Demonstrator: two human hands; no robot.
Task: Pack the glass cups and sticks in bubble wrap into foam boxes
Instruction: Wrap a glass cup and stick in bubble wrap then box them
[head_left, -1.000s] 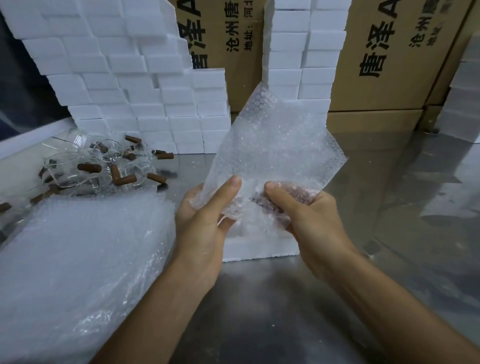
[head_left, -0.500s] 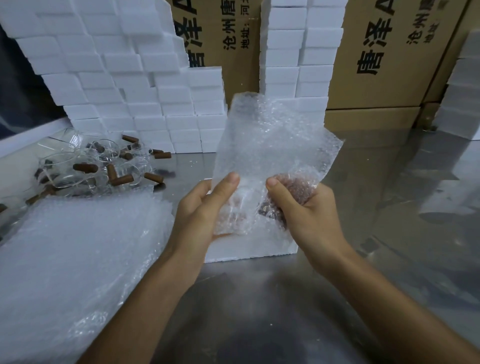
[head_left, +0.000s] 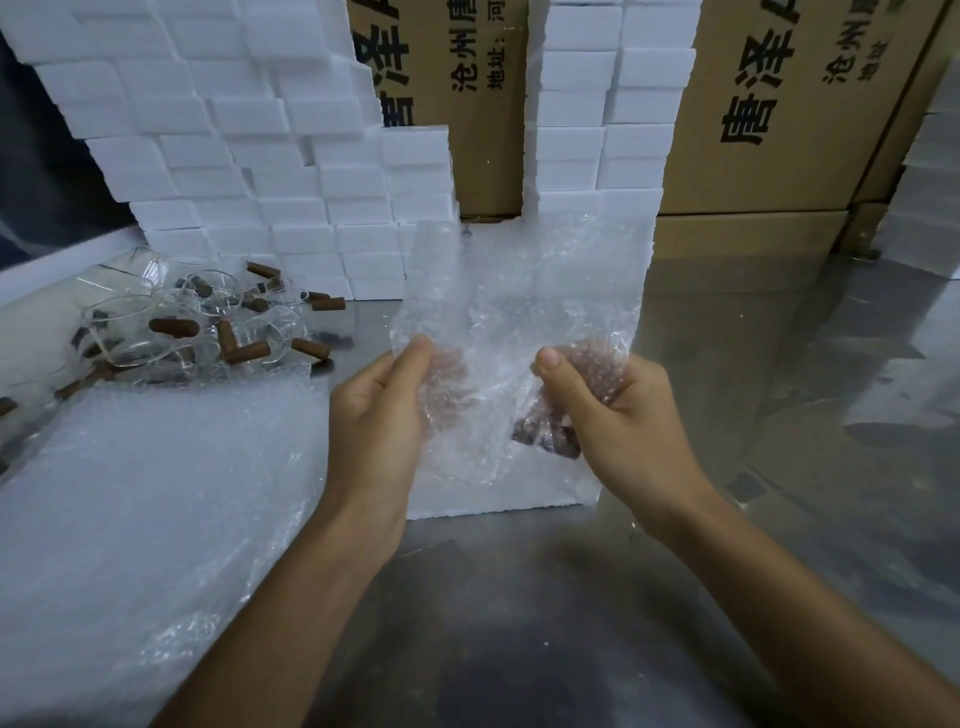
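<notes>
**Wrap folding down over the cup and stick**

Your left hand (head_left: 379, 410) pinches the left edge of the bubble wrap sheet (head_left: 524, 322), thumb on the near face and fingers curled behind it. Your right hand (head_left: 618, 415) is curled round the bundled lower right of the same sheet, where a brown stick (head_left: 545, 436) shows darkly through the plastic just below your thumb. A second ago the sheet stood tall and tilted to the right; now its top has dropped and squared up, and your hands have moved a little apart, pulling it flat. That reads as the roll tightening, so the step in hand is likely closing the wrap before the bundle goes down into a box.

Directly under your hands a foam box (head_left: 498, 499) sits on the metal table (head_left: 519, 623), near the middle; only its front wall and a strip of its top show past the wrap. Along the table's left edge lies the stack of bubble wrap sheets (head_left: 145, 509), and behind it, toward the far left corner, the heap of glass cups (head_left: 135, 332) and loose sticks (head_left: 247, 351). Stacked foam boxes (head_left: 249, 156) and cardboard cartons (head_left: 779, 104) line the far edge.

Whether a cup is inside your bundle cannot be told: clear glass behind bubbled plastic does not show. Whether the foam box below is open is hidden too.
</notes>
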